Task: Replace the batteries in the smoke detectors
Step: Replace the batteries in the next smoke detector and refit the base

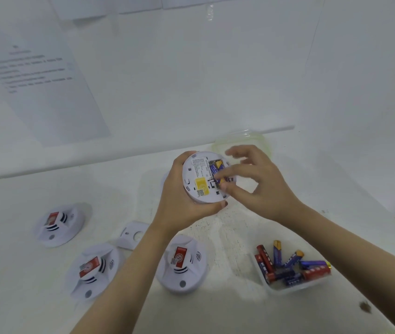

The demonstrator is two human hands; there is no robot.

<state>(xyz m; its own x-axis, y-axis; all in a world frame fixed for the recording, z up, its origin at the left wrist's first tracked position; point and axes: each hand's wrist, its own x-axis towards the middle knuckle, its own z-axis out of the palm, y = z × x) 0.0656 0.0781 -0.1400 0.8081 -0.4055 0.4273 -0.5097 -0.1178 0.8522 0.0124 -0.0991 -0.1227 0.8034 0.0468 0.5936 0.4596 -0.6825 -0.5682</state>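
Observation:
My left hand (182,208) grips a white round smoke detector (200,178) by its rim, back side tilted toward me, above the table. Its battery bay is open and holds blue-and-yellow batteries (216,168). My right hand (254,182) has thumb and forefinger pressed on a battery in that bay; the other fingers are spread. Three more detectors lie face up on the table: far left (57,225), lower left (92,270) and centre (182,263), each with a red sticker. A loose white cover (132,235) lies between them.
A clear tray (295,286) at the lower right holds several red and blue batteries. A clear plastic container (242,141) sits behind my hands near the table's raised back edge. A printed sheet (39,80) hangs on the wall at the left.

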